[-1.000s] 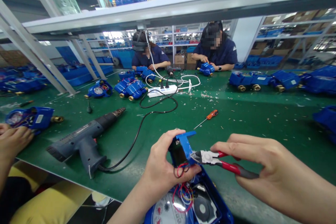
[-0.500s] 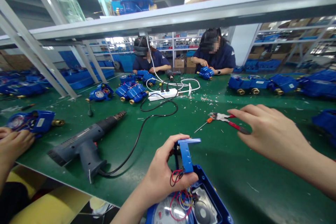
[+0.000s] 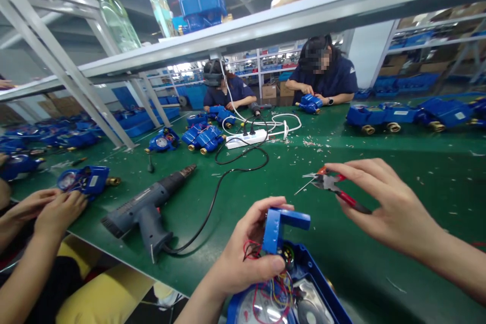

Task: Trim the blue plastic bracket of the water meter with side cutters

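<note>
My left hand [image 3: 243,258] is closed on a small blue plastic part [image 3: 279,228] with red and black wires, held just above an opened blue water meter [image 3: 304,293] at the near table edge. The meter's dial and coloured wires show inside its case. My right hand [image 3: 383,207] is over the green table to the right, its fingers closed on the red-handled pliers [image 3: 334,187]. The pliers' jaws point left, next to an orange-handled screwdriver [image 3: 313,179] that lies on the table and is partly hidden by them.
A grey electric drill [image 3: 150,207] lies at the left with its black cord running to a white power strip [image 3: 246,138]. Another person's hands [image 3: 49,210] rest by a blue meter [image 3: 83,179]. Two people work at the far side. Blue meters [image 3: 398,114] line the table.
My right hand carried the pliers away from the blue part, out to the right over the table near the screwdriver. My left hand lowered and turned the blue part.
</note>
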The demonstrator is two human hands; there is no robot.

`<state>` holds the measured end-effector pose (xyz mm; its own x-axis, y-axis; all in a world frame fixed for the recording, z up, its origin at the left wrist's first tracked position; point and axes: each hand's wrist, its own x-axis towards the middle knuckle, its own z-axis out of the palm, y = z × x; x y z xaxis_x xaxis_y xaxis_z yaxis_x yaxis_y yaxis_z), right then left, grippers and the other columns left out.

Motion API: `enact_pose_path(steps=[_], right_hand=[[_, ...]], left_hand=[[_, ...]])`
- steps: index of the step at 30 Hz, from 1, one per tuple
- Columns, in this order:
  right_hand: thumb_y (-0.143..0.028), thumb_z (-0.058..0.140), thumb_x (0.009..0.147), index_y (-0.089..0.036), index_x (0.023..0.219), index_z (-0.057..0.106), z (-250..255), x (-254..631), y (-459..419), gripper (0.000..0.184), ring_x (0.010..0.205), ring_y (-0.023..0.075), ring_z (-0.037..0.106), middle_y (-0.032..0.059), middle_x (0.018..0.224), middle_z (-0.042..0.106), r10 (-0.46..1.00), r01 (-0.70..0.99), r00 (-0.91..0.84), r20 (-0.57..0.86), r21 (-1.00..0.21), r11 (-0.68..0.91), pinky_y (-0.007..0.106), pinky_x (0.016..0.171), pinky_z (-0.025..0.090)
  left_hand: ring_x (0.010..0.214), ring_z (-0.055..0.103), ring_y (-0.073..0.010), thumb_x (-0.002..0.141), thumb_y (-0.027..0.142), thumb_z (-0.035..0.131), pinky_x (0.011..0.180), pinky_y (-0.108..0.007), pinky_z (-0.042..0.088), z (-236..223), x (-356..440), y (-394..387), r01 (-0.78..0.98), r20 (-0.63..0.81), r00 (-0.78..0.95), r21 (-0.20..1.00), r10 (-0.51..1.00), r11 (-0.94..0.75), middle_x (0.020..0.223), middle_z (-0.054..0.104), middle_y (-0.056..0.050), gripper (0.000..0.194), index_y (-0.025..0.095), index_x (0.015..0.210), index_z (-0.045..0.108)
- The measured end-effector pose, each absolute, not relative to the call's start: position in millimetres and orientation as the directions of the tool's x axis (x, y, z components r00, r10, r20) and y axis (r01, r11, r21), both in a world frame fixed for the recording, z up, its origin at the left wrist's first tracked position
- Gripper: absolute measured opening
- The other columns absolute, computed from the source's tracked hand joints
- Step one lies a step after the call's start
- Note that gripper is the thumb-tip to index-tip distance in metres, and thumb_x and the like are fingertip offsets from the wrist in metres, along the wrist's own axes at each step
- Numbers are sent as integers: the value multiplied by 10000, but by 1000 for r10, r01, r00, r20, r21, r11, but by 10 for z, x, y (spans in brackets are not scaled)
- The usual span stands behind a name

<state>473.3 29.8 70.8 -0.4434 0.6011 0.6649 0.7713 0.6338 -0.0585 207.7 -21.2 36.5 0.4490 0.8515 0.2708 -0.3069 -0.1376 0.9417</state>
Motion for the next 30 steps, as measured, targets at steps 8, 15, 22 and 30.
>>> enact_pose_path(steps=[8,15,22,30], right_hand=[[-230,503,728,-148,1120,646,478,4537,572,425,949,270,614,104,1018,671,805,763,-352,477,-352,542,433,834,492],[-223,525,707,-145,1176,626,362,4340,699,486,1016,259,572,104,1091,637,879,718,-390,276,-506,478,402,914,438],[-184,607,663,-159,1088,688,164,4044,888,433,900,244,601,90,968,669,856,681,-497,145,-547,487,343,808,458],[-199,594,797,-184,1195,630,93,3479,1185,400,975,201,593,77,1080,646,816,630,-523,247,-533,565,312,828,455]], left_hand=[[1322,449,-337,804,404,699,1049,-516,348,241,2074,-203,-506,303,420,861,855,-57,1418,521,-122,513,306,1234,437],[1348,428,-345,887,299,617,1058,-531,352,153,2078,-221,-592,299,368,806,880,-26,1480,462,-104,179,253,1029,518],[1234,566,-305,892,282,609,957,-480,475,87,2098,-196,-703,209,330,705,921,92,1366,579,-105,217,249,915,396],[1080,661,-251,856,410,639,879,-398,530,39,2126,-187,-680,39,272,715,962,163,1245,650,-57,296,275,963,399]])
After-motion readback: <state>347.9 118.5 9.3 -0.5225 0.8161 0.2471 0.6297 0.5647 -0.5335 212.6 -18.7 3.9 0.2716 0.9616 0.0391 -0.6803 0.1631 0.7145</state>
